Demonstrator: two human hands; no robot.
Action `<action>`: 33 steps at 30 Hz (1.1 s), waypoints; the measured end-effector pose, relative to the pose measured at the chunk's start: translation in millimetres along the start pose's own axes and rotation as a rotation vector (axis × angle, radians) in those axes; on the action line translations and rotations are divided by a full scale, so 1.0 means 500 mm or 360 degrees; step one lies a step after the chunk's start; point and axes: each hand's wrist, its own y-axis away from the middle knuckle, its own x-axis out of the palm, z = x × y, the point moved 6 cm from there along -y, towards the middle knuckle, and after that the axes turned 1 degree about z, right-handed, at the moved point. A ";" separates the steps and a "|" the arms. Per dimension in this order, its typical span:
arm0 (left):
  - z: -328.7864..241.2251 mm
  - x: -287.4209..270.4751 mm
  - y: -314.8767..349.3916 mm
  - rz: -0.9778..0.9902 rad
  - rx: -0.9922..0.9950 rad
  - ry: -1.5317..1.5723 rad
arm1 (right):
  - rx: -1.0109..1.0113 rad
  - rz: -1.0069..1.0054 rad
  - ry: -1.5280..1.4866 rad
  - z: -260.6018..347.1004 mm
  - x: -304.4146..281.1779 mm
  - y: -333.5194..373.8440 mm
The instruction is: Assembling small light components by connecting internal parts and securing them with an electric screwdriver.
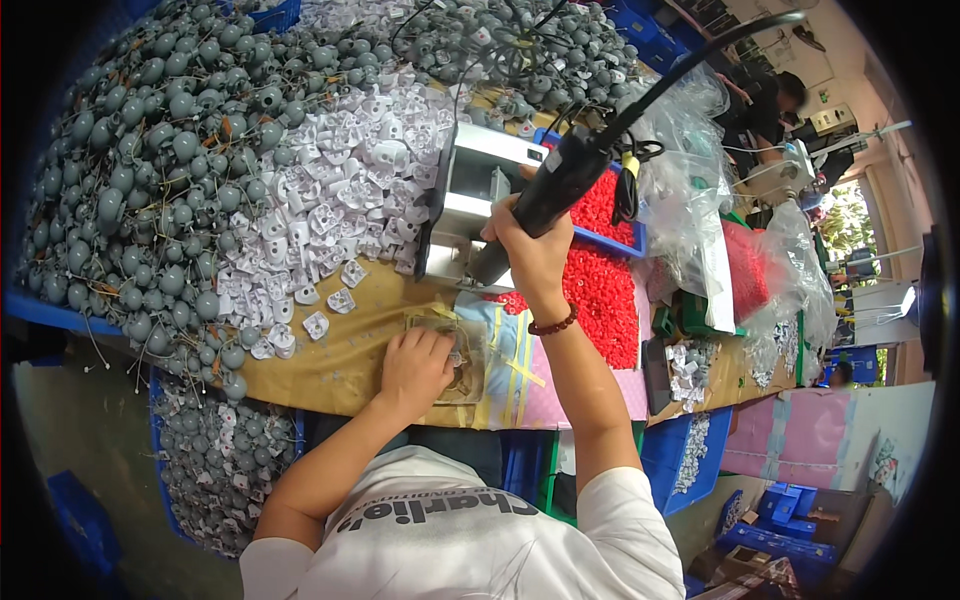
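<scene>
My right hand (537, 245) is wrapped round a black electric screwdriver (562, 172). The tool leans, its lower end down at the front of a silver-and-white box-shaped machine (462, 218), probably a screw feeder. A thick black cable (690, 70) runs from the screwdriver's top towards the upper right. Nearer to me, my left hand (415, 370) lies with bent fingers over a small, see-through square fixture (472, 385) taped to the table. A bit of something pale shows beside its fingertips; what the fingers hold is hidden.
Grey round parts with wires (150, 150) are heaped at the left, beside loose white plastic parts (345, 180). Small red pieces (605, 310) lie right of the machine, some in a blue tray (640, 240). Clear plastic bags (680, 150) stand farther right. Another person (765, 110) works beyond.
</scene>
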 end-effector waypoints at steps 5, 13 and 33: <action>0.002 -0.008 0.001 -0.0076 0.0022 0.0021 | 0.0124 0.0077 0.0039 0.005 0.002 0.110; 0.006 -0.005 0.005 -0.0134 0.0016 0.0035 | -0.0101 0.0259 0.0020 -0.024 -0.010 0.224; 0.012 -0.019 -0.006 0.0016 -0.0044 0.0228 | -0.0479 0.0505 -0.0007 -0.037 0.003 0.292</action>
